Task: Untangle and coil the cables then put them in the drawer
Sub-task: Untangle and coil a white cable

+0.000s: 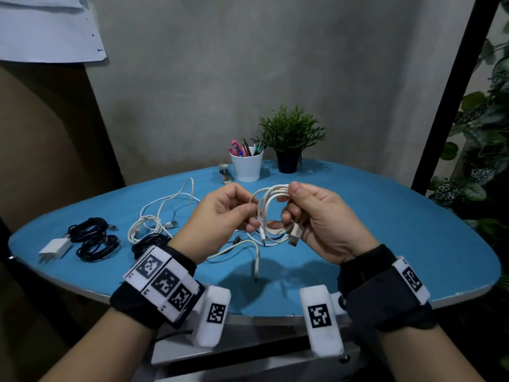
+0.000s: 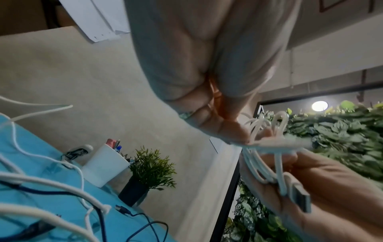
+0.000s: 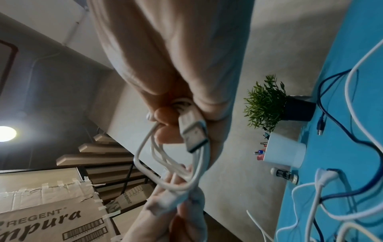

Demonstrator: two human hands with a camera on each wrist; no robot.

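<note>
The white cable, coiled, is hanging above the table's middle, both the left hand and the right hand pinching it; loose cables are lying along the left edge.

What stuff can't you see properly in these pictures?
- Drawer: its inside is hidden in the head view, below the table edge and wrist cameras.
- White cable coil: its far end, buried in the right hand.
- Left hand grip: blurred, left wrist view.
</note>
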